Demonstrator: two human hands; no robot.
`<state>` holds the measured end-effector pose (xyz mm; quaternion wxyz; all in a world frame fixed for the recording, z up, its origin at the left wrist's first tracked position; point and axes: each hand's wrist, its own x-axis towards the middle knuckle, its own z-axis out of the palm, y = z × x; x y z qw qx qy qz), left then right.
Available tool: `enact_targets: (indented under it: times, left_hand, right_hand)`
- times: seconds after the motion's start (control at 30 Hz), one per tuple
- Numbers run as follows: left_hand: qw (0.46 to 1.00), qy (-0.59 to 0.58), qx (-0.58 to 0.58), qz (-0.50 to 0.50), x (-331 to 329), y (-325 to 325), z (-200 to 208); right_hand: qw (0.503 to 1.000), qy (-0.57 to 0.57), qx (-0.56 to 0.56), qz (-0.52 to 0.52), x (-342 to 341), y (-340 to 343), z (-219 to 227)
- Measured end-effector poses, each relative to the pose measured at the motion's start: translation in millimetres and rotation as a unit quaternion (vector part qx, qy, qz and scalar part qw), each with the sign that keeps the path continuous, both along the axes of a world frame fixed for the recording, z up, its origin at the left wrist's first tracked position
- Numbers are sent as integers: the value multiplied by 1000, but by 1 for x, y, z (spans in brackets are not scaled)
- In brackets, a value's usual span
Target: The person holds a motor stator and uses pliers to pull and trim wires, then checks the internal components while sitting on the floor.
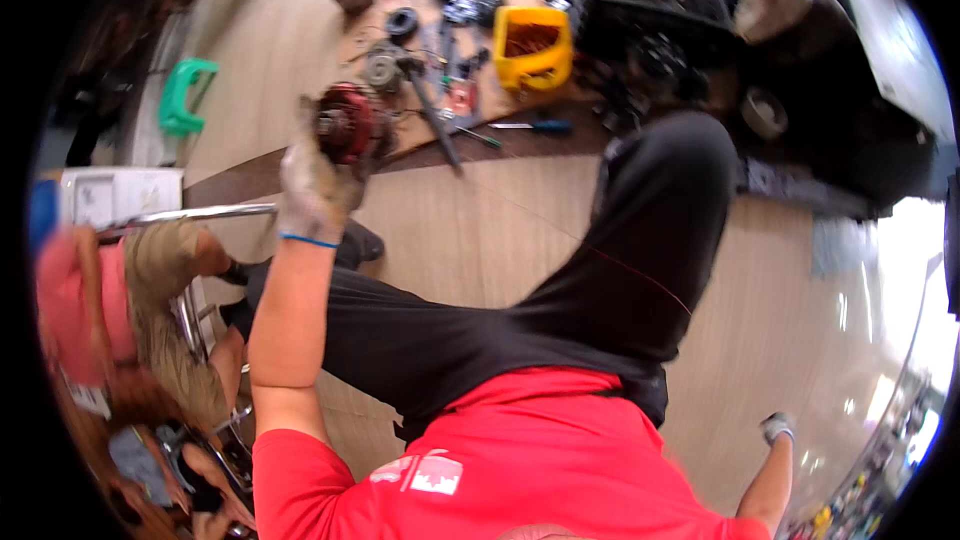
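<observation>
My left hand (312, 185), in a pale work glove with a blue cuff edge, is raised at the left and closed around a round motor part with dark red windings (350, 125). Its fingers are partly hidden by the part. Far out at the lower right is my right hand (777, 427), also gloved, small and curled closed; whatever it grips is too small to make out. A thin reddish wire (640, 273) runs from near the workboard across my right knee, and its far end is lost to sight.
Beyond my left hand, a low wooden board (405, 145) carries tools, metal parts and a yellow container (535, 75) of copper-coloured bits. A screwdriver (545, 126) lies near its edge. Black bins (650, 15) stand at the right back, a green stool (185, 97) at the left. People sit at far left.
</observation>
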<state>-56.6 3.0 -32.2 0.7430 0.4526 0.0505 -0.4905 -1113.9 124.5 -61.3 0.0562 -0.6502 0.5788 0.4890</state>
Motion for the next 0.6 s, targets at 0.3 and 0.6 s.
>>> enact_targets:
  times: [0.3, 0.6]
  left_hand:
    - [998, -55, -7, -39, -23, -7, 33]
    - [998, -63, -21, -16, -10, 8, 14]
  right_hand:
    - [617, -725, -305, -12, 596, -301, 159]
    - [702, -593, 394, 26, 897, -263, 70]
